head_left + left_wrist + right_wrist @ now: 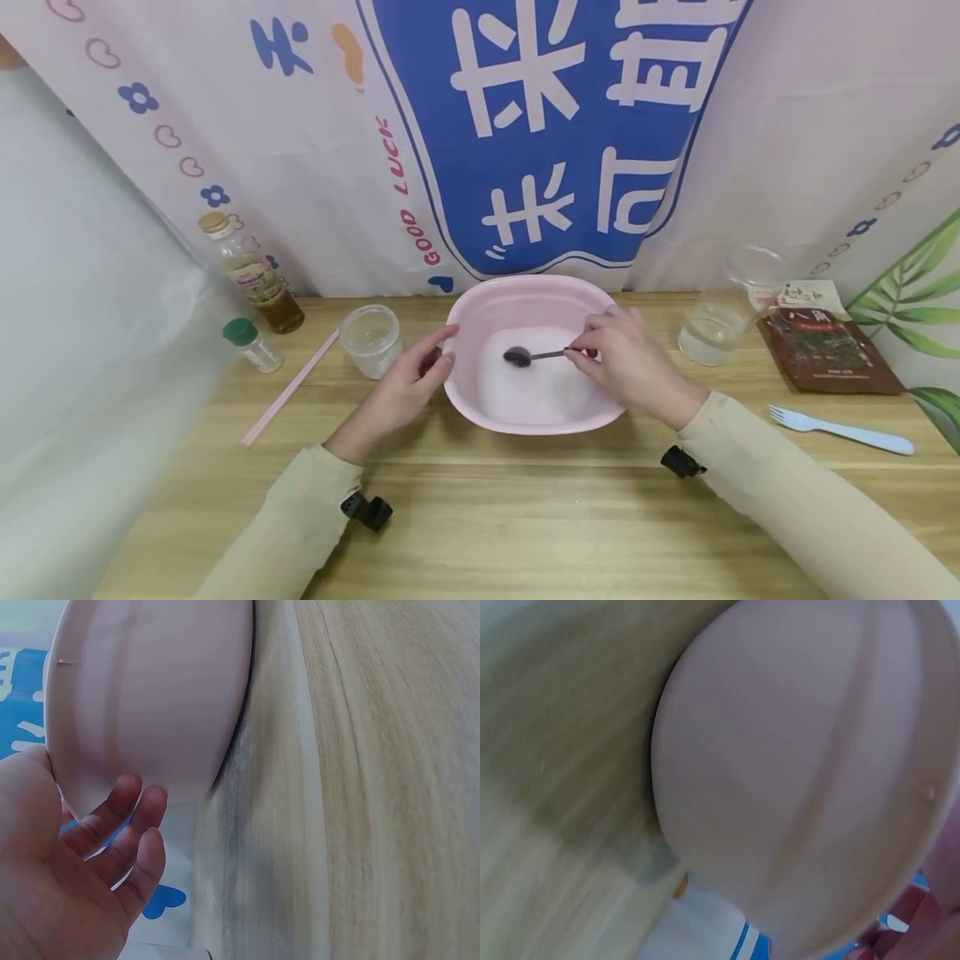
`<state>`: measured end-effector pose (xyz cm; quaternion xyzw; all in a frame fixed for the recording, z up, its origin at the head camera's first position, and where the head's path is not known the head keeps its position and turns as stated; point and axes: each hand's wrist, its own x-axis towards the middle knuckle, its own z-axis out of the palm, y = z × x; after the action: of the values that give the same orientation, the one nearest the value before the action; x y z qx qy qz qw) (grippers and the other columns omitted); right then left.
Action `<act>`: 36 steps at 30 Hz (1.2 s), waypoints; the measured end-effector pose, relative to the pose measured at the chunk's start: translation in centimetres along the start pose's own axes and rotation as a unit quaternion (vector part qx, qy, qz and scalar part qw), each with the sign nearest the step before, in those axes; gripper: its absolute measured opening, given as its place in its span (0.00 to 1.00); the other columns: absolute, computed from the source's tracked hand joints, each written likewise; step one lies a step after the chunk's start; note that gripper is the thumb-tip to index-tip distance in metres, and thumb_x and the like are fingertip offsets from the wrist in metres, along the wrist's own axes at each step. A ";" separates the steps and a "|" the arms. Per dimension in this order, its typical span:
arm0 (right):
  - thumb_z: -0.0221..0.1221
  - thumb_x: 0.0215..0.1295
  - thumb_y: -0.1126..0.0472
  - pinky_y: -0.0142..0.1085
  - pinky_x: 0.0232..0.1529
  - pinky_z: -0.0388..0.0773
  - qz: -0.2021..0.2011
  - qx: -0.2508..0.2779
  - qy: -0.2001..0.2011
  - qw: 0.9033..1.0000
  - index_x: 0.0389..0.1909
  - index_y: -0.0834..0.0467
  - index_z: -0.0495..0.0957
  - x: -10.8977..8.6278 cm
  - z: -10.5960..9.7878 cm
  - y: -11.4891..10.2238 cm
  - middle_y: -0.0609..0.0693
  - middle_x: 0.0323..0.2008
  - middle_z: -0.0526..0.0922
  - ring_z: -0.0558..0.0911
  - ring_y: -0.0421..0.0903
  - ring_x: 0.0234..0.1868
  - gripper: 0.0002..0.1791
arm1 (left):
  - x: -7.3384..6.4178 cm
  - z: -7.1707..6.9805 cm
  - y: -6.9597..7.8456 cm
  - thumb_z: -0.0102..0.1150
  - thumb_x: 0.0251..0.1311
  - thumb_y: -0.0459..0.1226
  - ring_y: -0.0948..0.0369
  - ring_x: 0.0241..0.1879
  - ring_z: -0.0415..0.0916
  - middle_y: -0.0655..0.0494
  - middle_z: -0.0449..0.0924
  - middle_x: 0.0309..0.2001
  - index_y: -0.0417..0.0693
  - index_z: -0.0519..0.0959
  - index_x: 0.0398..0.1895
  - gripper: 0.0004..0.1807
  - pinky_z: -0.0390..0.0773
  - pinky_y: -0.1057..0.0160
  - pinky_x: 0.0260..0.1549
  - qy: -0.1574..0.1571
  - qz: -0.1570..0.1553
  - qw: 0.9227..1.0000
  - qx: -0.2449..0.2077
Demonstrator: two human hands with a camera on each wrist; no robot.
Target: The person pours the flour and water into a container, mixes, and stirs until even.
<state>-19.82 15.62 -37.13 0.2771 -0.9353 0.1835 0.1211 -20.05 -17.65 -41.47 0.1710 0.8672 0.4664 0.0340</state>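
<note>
A pale pink plastic basin [534,427] stands on the wooden table, with a whitish layer [510,396] across its bottom. At its left rim my left hand [412,375] holds on, thumb at the edge and fingers against the outer wall; the left wrist view shows those fingers [142,859] bent beneath the rim. My right hand [626,354] reaches over the right rim and pinches the handle of a small dark spoon [517,357]. The spoon's bowl points left over the middle of the basin. In the right wrist view the basin's wall [780,750] hides most of this hand.
Left of the basin are a clear cup [371,342], pink chopsticks [288,390], a green-capped shaker [252,346] and a corked oil bottle [258,279]. On the right stand a clear jug [708,333], a brown packet [828,350] and a blue fork [843,429]. A printed curtain [322,167] hangs behind.
</note>
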 end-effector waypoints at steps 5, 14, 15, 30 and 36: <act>0.73 0.67 0.63 0.48 0.44 0.68 0.022 -0.029 -0.002 0.999 0.37 0.56 0.94 -0.8 -1.6 1.3 0.52 0.36 0.91 0.79 0.55 0.40 0.03 | 0.1 0.1 0.1 0.51 0.84 0.43 0.57 0.36 0.71 0.51 0.74 0.36 0.48 0.67 0.82 0.28 0.75 0.66 0.34 -0.005 -0.003 1.000 -0.002; 0.74 0.66 0.61 0.47 0.48 0.65 -0.028 0.023 -0.074 0.997 0.36 0.53 0.93 -3.0 -4.0 2.5 0.43 0.36 0.89 0.78 0.49 0.45 0.01 | 0.0 -0.1 -0.1 0.50 0.84 0.44 0.56 0.36 0.71 0.51 0.73 0.36 0.50 0.68 0.82 0.28 0.75 0.65 0.35 -0.005 -0.013 1.000 0.002; 0.74 0.67 0.60 0.46 0.48 0.65 -0.034 0.029 -0.079 0.996 0.37 0.52 0.93 -3.0 -3.8 2.4 0.42 0.36 0.88 0.78 0.48 0.44 0.01 | 0.0 -0.1 -0.1 0.50 0.84 0.44 0.56 0.36 0.70 0.51 0.72 0.36 0.50 0.68 0.82 0.28 0.74 0.65 0.35 -0.003 -0.014 1.000 0.003; 0.71 0.69 0.63 0.50 0.47 0.71 0.013 0.000 -0.026 1.000 0.34 0.57 0.93 0.1 -0.8 0.9 0.48 0.31 0.88 0.82 0.53 0.40 0.04 | 0.2 0.4 0.3 0.52 0.84 0.43 0.57 0.36 0.71 0.52 0.74 0.35 0.49 0.69 0.81 0.28 0.74 0.66 0.35 0.000 -0.003 1.000 0.002; 0.71 0.67 0.63 0.53 0.46 0.73 0.045 -0.026 0.005 0.999 0.34 0.60 0.93 -0.1 -1.7 2.0 0.53 0.32 0.91 0.82 0.56 0.37 0.04 | 0.0 0.1 0.3 0.51 0.84 0.43 0.57 0.36 0.71 0.52 0.74 0.36 0.49 0.68 0.82 0.28 0.75 0.65 0.35 0.003 -0.010 1.000 0.004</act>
<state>-20.68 17.91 -36.21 0.2301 -0.9509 0.1657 0.1243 -19.93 -17.45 -41.30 0.1613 0.8710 0.4628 0.0350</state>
